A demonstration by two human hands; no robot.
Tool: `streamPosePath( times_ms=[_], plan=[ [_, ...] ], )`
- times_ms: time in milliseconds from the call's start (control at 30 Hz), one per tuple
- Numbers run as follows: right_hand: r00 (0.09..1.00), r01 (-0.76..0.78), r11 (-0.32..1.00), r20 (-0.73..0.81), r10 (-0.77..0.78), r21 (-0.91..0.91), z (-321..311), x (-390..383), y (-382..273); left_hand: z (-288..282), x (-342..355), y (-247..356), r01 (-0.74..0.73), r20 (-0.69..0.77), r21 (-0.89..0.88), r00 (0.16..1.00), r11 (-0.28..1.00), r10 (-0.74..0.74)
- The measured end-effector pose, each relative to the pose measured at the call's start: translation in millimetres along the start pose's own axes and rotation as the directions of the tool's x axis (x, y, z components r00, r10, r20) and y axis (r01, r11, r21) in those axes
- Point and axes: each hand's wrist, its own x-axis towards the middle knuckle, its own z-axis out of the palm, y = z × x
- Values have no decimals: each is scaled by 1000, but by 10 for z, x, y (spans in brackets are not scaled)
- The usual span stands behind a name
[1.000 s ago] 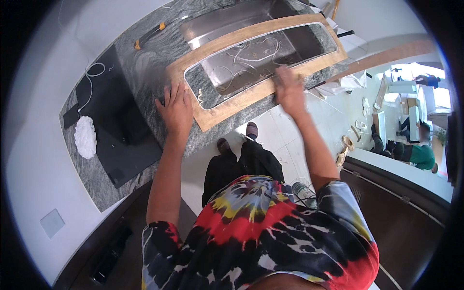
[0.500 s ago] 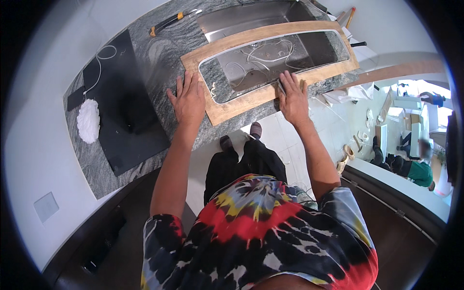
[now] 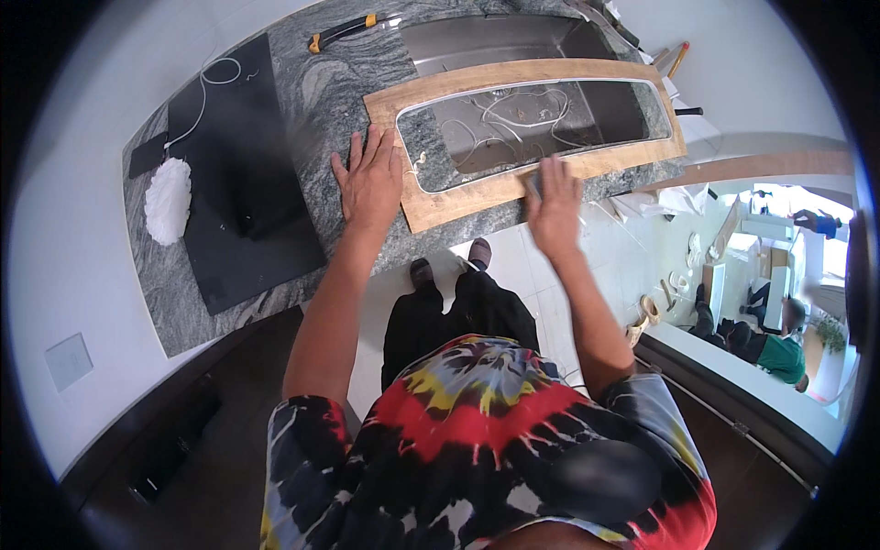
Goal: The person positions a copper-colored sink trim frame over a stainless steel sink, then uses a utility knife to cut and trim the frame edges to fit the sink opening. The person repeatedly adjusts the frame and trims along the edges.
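Note:
A wooden frame-shaped panel with a long rounded opening lies across the stone countertop and partly over the sink. White trim lines the opening. My left hand rests flat, fingers spread, at the panel's left end. Along the near edge, my right hand lies with its fingers stretched forward and held together, slightly blurred. A small grey piece shows beside its thumb, mostly covered by the hand, so its kind is unclear.
A utility knife lies behind the panel. On the left are a black board, a white fluffy pad and a white cord. White strips show through the opening. A person in green is at far right.
My right hand has shifted slightly left and toward me along the panel's near edge. My left hand stays on the left end. The whole view has tilted a little.

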Motion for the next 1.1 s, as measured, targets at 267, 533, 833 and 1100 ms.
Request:
streamPosePath(
  times_ms=[267, 533, 833, 1100],
  plan=[
    [839, 252, 738, 239, -489, 625, -223, 9, -1365, -38, 16, -157, -24, -49, -161, 999, 987, 16],
    [942, 255, 774, 31, -334, 580, -432, 299, -936, -231, -970, 487, 193, -89, -224, 972, 955, -218],
    [748, 494, 775, 262, -610, 393, -261, 1, -1168, 38, -1272, 338, -115, -303, -117, 950, 987, 74],
    [830, 482, 804, 113, -547, 350, 249, 823, -1651, -85, -1227, 441, -95, -274, -207, 961, 974, 35]
  ],
)
